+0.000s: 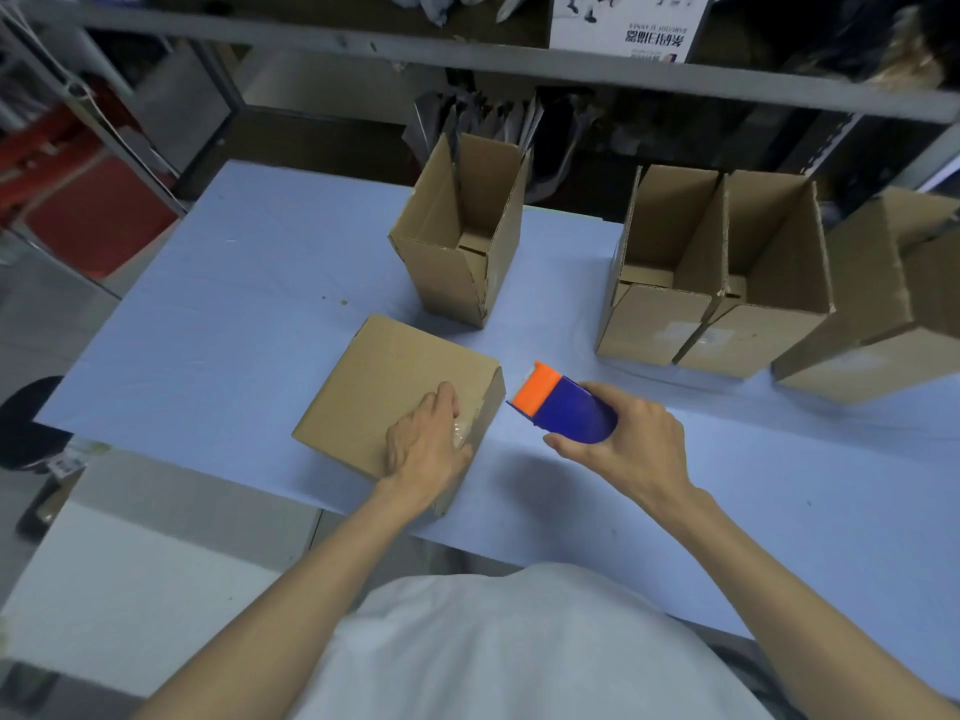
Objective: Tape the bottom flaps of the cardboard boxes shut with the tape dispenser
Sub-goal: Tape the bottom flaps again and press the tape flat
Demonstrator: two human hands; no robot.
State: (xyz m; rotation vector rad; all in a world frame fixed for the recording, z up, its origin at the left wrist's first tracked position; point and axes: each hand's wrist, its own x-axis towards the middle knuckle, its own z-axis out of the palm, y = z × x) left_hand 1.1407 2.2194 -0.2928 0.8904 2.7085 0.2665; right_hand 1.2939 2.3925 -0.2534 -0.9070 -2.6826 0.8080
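A cardboard box [384, 387] lies bottom up on the light blue table [223, 324] in front of me. My left hand [423, 441] presses flat on its right edge, over a strip of clear tape. My right hand [631, 441] grips a blue and orange tape dispenser [563, 405], which hangs just right of the box with its orange end pointing at the box's side.
One open box [460, 236] stands upright behind the near one. Three more open boxes [722, 272] stand in a row at the right. A metal shelf rail [467, 57] with bags and packets runs along the back. The table's near edge is close to my body.
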